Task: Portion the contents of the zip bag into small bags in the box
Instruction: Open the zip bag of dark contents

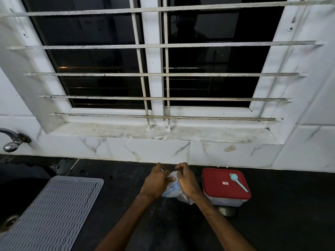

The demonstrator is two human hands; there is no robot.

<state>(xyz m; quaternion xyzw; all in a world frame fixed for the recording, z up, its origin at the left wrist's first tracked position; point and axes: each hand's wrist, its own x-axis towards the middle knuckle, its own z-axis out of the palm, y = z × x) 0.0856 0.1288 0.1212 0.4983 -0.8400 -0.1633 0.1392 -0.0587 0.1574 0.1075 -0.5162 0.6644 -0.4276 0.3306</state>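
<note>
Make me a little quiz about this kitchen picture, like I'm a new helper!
1. True or false: the light blue plastic spoon lies on the red lid of the clear plastic box.
2. What do the left hand and right hand pinch? A) a green cup B) the clear plastic zip bag C) a kitchen knife
3. Fill in: the grey wavy mat lies to the ___ of both hands.
Key: 1 true; 2 B; 3 left.
</note>
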